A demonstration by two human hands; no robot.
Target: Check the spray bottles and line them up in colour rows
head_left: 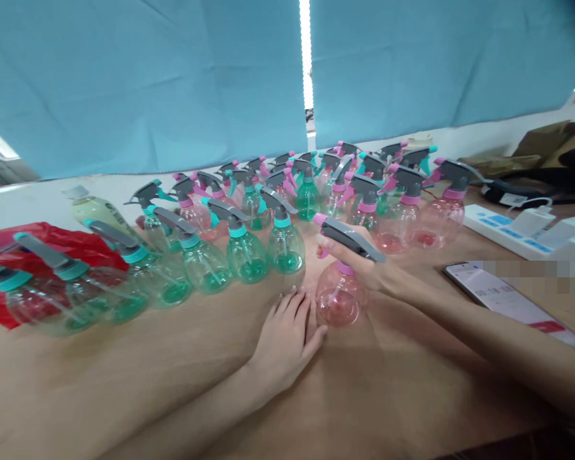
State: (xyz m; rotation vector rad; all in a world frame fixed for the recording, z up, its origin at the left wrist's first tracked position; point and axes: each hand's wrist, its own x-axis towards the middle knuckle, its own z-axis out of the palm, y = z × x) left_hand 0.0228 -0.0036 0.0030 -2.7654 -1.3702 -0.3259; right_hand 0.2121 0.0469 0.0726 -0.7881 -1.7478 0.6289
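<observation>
A pink see-through spray bottle (pixel 341 300) with a grey and pink trigger head stands upright on the wooden table (pixel 182 396). Around its neck, just under the head, my right hand (pixel 361 255) is closed, fingers partly hidden behind the bottle. My left hand (pixel 287 332) lies flat on the tabletop to the left of that bottle, fingers stretched out and holding nothing. Closest beyond my left hand is a green spray bottle (pixel 287 249) with a turquoise collar, at the right end of a row of similar green ones.
Many more pink and green spray bottles (pixel 309 198) crowd the back. Red plastic (pixel 43 239) and a pale drink bottle (pixel 103 214) are at left. On the right lie a phone (pixel 503 300) and a white power strip (pixel 498 230) with plugs. Blue curtains (pixel 172 83) hang behind.
</observation>
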